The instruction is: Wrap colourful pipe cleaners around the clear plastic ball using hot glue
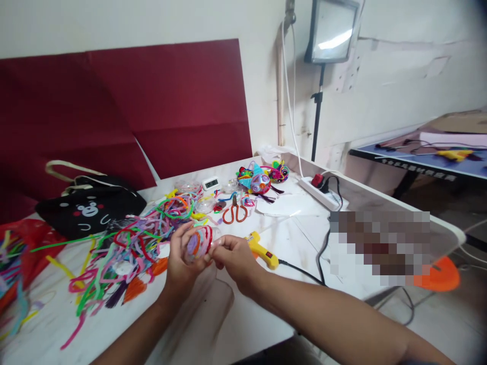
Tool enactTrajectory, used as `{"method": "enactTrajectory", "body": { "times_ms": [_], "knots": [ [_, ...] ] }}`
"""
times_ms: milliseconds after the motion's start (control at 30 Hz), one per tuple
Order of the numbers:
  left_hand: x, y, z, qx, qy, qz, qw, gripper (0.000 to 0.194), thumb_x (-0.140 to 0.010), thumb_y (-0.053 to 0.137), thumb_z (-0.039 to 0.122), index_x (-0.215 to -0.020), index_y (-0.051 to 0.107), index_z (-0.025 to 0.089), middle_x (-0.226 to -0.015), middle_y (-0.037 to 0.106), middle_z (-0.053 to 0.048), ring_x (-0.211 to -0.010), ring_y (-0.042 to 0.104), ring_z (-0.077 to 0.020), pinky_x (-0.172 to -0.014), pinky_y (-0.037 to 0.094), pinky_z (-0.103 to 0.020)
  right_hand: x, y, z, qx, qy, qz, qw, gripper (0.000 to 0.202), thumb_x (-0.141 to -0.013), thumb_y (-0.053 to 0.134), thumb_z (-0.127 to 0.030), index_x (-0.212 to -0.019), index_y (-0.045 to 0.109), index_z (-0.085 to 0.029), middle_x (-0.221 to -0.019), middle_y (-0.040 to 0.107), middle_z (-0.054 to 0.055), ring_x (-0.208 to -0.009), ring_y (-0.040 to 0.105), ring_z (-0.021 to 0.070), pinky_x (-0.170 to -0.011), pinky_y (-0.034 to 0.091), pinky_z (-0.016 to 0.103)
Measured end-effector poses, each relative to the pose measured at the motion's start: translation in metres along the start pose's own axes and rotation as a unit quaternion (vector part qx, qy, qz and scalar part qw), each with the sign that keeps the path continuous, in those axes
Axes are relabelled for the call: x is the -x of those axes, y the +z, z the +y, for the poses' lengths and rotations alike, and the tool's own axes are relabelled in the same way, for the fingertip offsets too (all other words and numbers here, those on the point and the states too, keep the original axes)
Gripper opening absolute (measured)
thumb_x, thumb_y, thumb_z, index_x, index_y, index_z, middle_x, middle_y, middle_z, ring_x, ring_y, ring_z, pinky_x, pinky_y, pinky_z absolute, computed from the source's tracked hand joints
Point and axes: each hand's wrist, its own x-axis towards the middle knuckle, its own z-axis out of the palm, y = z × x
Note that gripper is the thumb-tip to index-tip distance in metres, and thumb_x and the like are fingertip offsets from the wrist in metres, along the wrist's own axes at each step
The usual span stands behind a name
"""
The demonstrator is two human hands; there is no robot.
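Observation:
My left hand (181,261) is wrapped round a clear plastic ball (198,244) partly covered with coiled pipe cleaners in purple, orange, pink and red. My right hand (235,258) is closed in a pinch at the ball's right side, by the end of the red strip; its fingertips hide what they grip. Just beyond the right hand lies a yellow hot glue gun (266,251) with a black cord. Scissors with orange handles (235,212) rest behind the hands. To the left spreads a tangled heap of coloured pipe cleaners (125,243), with orange and dark purple tassels at its near edge.
Finished colourful pipe-cleaner ornaments (258,181) sit at the back beside a small digital clock (211,183). A black bag (89,208) and a red plastic bag (36,253) are at left. A white power strip (321,192) lies right. An orange stool (441,274) stands beyond the table edge.

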Motion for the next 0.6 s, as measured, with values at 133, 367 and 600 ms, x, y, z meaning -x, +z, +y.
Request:
{"method": "enactTrajectory", "body": {
  "times_ms": [133, 367, 600],
  "knots": [
    [-0.008, 0.005, 0.01, -0.01, 0.017, -0.012, 1.0, 0.082, -0.056, 0.096, 0.033, -0.129, 0.061, 0.033, -0.125, 0.074, -0.01, -0.121, 0.075, -0.0413, -0.096, 0.065, -0.054, -0.002, -0.001, -0.007, -0.016, -0.014, 0.005, 1.0, 0.012, -0.059, 0.073, -0.022, -0.057, 0.061, -0.022, -0.047, 0.053, -0.008, -0.051, 0.04, 0.0091, -0.055, 0.03, 0.025],
    [-0.033, 0.018, 0.015, 0.008, 0.042, -0.072, 0.996, 0.083, -0.059, 0.096, 0.024, -0.132, 0.058, 0.032, -0.124, 0.073, -0.006, -0.118, 0.071, -0.0284, -0.097, 0.059, -0.037, -0.011, -0.005, -0.02, -0.044, -0.028, 0.029, 0.998, 0.008, -0.059, 0.068, -0.022, -0.057, 0.06, -0.023, -0.044, 0.052, -0.01, -0.048, 0.037, 0.0079, -0.052, 0.025, 0.025],
    [-0.044, 0.029, -0.01, 0.012, 0.065, -0.072, 0.995, 0.088, -0.064, 0.094, 0.04, -0.142, 0.054, 0.032, -0.129, 0.067, -0.008, -0.123, 0.068, -0.0312, -0.097, 0.057, -0.039, -0.02, -0.007, -0.024, -0.038, -0.041, 0.073, 0.996, 0.01, -0.061, 0.064, -0.015, -0.056, 0.06, -0.023, -0.042, 0.05, -0.012, -0.049, 0.036, 0.0083, -0.055, 0.028, 0.025]
  ]
}}
